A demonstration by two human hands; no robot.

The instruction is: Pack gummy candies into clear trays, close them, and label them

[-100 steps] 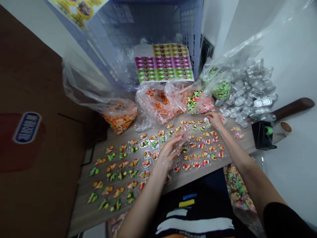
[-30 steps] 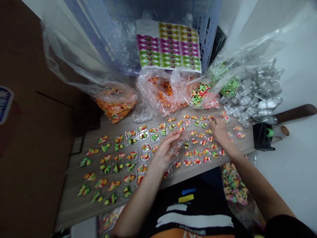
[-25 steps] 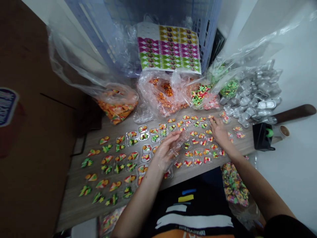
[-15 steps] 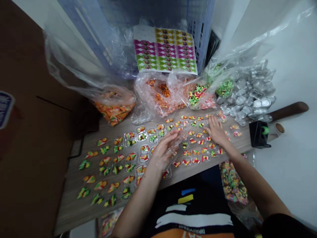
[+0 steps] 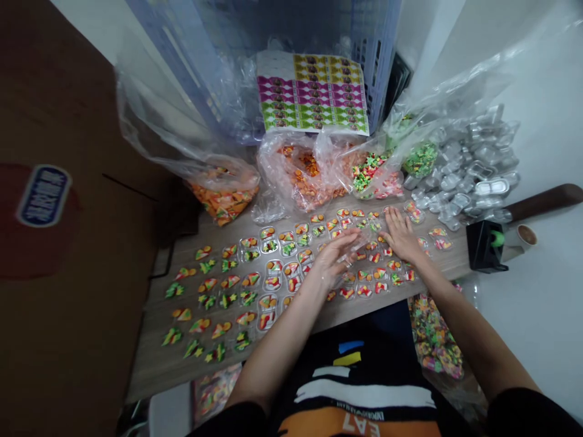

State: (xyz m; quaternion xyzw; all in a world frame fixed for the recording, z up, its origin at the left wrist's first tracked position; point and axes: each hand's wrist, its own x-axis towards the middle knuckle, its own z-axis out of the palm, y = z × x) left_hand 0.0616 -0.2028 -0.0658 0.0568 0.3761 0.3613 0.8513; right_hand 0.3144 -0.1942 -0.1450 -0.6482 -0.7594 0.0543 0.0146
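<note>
My left hand (image 5: 334, 258) is over the middle of the table, fingers curled around clear plastic pieces (image 5: 359, 243) that look like shallow covers or shells; their exact number is hidden. To its right, my right hand (image 5: 401, 235) lies nearly flat among the small packs, its fingers stretched out towards the back row. Around both hands are rows of clear twin-cup plastic packs (image 5: 273, 276) with red, orange and green candy-like pieces in them. On the left are loose pairs of such pieces (image 5: 207, 266), some apparently without a visible pack.
Along the back stand bags of orange pieces (image 5: 228, 197), smaller orange bits (image 5: 305, 182) and green stars (image 5: 419, 161). A label sheet (image 5: 314, 97) leans on a blue crate (image 5: 380, 36). At right are piled clear containers (image 5: 473, 164) and a black tape dispenser (image 5: 485, 246).
My left hand has moved right and slightly back with the clear plastic, uncovering packs in the middle rows. My right hand stays near the back row. The whole view has shifted a little.
</note>
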